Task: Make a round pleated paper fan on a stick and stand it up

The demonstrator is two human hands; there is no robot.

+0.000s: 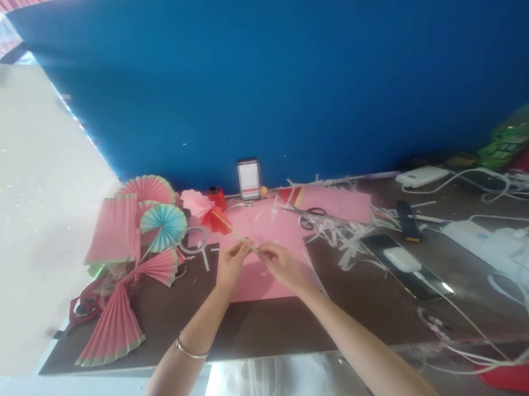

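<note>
My left hand (231,262) and my right hand (280,262) meet over a pink paper sheet (256,283) at the middle of the dark table (282,332). Both pinch the lower end of a thin stick (237,233). The stick runs up and left to a folded pink and red paper fan (205,209) at its far end. A thin bracelet (190,350) sits on my left wrist.
Several pleated pink fans (122,268) and a teal round one (163,225) lie at left. Scissors (308,215) and white paper strips (342,233) sit right of the sheet. A phone (249,179) leans on the blue board (287,71). Devices and white cables (509,244) crowd the right.
</note>
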